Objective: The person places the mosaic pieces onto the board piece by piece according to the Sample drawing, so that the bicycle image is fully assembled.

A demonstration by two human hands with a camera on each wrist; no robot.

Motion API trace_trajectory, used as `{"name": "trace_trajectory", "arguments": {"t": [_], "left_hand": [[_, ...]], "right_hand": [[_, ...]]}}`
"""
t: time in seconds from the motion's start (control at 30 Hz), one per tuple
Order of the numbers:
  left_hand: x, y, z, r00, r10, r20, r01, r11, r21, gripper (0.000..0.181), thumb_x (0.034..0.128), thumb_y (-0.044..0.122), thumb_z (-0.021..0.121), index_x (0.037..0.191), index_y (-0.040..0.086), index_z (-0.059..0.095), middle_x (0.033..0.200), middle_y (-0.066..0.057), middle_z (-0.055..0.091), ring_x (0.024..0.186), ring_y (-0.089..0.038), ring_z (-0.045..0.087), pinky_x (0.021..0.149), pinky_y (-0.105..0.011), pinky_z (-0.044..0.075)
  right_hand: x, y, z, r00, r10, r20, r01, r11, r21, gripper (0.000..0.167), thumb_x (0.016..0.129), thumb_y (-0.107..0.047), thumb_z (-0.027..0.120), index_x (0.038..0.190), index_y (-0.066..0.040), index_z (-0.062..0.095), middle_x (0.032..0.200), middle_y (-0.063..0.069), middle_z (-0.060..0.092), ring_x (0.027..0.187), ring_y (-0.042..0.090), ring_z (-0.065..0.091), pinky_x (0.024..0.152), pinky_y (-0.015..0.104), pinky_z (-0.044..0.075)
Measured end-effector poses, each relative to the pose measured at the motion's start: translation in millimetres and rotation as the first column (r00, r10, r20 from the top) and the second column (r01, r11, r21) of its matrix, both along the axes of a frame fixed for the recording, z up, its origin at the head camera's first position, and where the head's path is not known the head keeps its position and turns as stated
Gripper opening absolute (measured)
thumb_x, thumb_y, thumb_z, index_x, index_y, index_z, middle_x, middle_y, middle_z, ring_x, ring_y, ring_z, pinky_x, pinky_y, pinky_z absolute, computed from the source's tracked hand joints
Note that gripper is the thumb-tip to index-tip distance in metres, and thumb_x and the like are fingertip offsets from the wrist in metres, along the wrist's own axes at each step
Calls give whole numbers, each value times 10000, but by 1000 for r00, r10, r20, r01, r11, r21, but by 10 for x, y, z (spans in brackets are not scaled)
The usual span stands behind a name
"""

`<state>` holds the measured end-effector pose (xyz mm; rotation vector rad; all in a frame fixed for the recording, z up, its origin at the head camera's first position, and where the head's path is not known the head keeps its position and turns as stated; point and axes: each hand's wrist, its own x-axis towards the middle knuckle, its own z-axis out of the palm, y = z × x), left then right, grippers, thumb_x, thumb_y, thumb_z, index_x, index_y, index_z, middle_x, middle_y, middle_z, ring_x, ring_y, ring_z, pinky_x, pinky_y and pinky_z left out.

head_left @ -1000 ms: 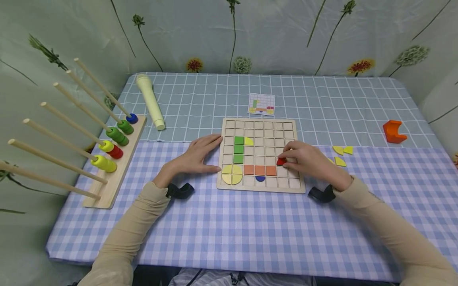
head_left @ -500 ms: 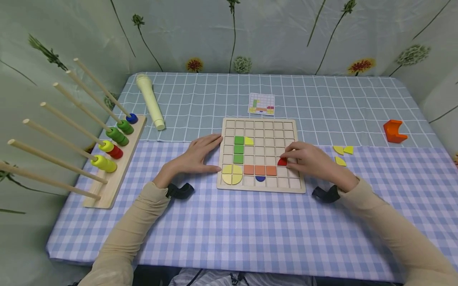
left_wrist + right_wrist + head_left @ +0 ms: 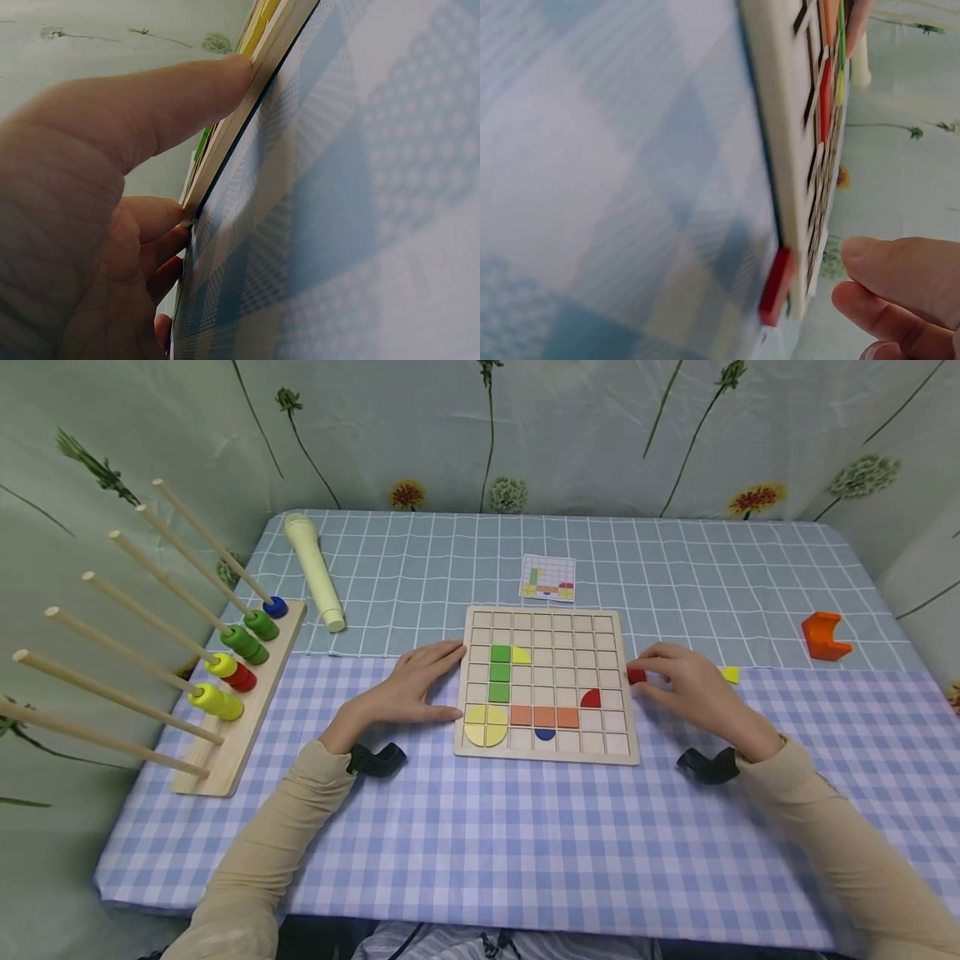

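Observation:
A wooden grid board [image 3: 555,622] lies flat on the table, with colored pieces in some squares. My left hand [image 3: 408,689] rests at its left edge, thumb and fingers spread; in the left wrist view the thumb [image 3: 180,105] touches the board's side. A red quarter-circle piece [image 3: 592,698] sits in a square toward the right. Beside the board's right edge lies a red square piece [image 3: 637,675]. My right hand [image 3: 686,689] hovers there with thumb and fingers parted around it; in the right wrist view they look apart from the red piece [image 3: 777,287].
Behind the board lies a small pattern card [image 3: 547,578]. A bead abacus [image 3: 255,702] stands at left near a pale yellow microphone-shaped toy [image 3: 315,572]. An orange notched block [image 3: 825,636] is far right. A yellow piece [image 3: 730,674] shows behind the right hand.
My right hand has let go of the red quarter-circle piece, which now lies in a board square, and has moved right and back to the red square piece. The left hand has stayed put.

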<state>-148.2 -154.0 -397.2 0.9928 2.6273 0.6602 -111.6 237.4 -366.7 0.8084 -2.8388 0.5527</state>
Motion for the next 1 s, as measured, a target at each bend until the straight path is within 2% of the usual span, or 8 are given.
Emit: {"name": "trace_trajectory", "arguments": {"t": [0.2, 0.4, 0.6, 0.83, 1.0], "left_hand": [[5, -1, 3, 1000, 2, 2, -2, 1000, -1, 939, 791, 421, 689, 1505, 72, 190, 1579, -108, 179, 1458, -289, 145, 1124, -537, 119], [2, -1, 0, 1000, 1, -1, -1, 1000, -2, 938, 790, 422, 689, 1505, 76, 190, 1580, -103, 178, 1458, -289, 147, 1124, -540, 120], [-2, -1, -6, 1000, 1, -3, -1, 1000, -14, 939, 792, 428, 686, 1506, 78, 187, 1581, -102, 175, 1459, -288, 143, 1124, -539, 121], [-6, 0, -12, 1000, 1, -2, -1, 1000, -16, 936, 796, 429, 684, 1507, 79, 184, 1580, -103, 175, 1459, -284, 141, 1125, -536, 120], [2, 2, -1, 1000, 1, -6, -1, 1000, -3, 937, 789, 418, 691, 1504, 73, 194, 1576, -110, 187, 1455, -290, 153, 1122, -538, 124]], "right_hand": [[-13, 49, -44, 999, -47, 5, 47, 999, -9, 253, 764, 10, 710, 1017, 5, 711, 964, 151, 663, 807, 241, 598, 641, 340, 436], [-22, 80, -60, 996, -87, 30, 87, 996, 9, 288, 781, -8, 699, 1067, 27, 690, 997, 182, 654, 795, 257, 597, 654, 365, 449], [-43, 84, -49, 990, -103, 98, 100, 994, 39, 304, 805, -35, 691, 1100, 37, 673, 1050, 212, 646, 845, 279, 600, 683, 393, 460], [-73, 86, -77, 983, -119, 139, 110, 991, 72, 313, 806, -40, 686, 1111, 27, 668, 1066, 191, 644, 750, 218, 538, 634, 311, 420], [-89, 87, -92, 978, -126, 165, 114, 990, 81, 322, 799, -30, 688, 1116, 23, 663, 1070, 185, 642, 756, 216, 527, 640, 308, 417]]}}
